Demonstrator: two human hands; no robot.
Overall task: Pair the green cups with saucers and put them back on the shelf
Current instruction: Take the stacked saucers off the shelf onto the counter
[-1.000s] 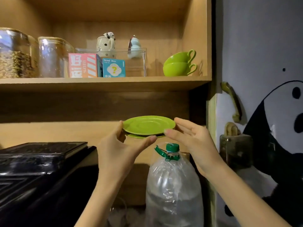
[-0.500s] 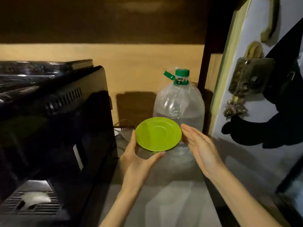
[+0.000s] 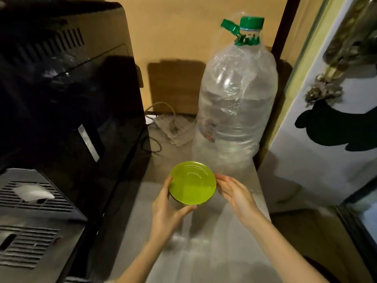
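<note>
Holding a green saucer (image 3: 192,182) low over the grey countertop (image 3: 204,252), left hand (image 3: 166,209) grips it at the left and near rim, thumb curled under the front edge and fingers up along the left side; can't tell if a second saucer sits stacked under it, only a dark edge shows below. Right hand (image 3: 234,193) open and flat, fingers together and stretched, fingertips touching or just beside the saucer's right rim, not closed on anything. Saucer roughly level, face up, ring pattern visible in the well. Big clear water bottle (image 3: 234,103) with green cap (image 3: 251,22) stands upright just behind and right of the saucer, wrapped in clear plastic film. Black appliance (image 3: 67,94) fills the left side, vented grey unit (image 3: 30,217) in front of it. White cables (image 3: 169,121) lie at the back against the wooden wall between appliance and bottle
</note>
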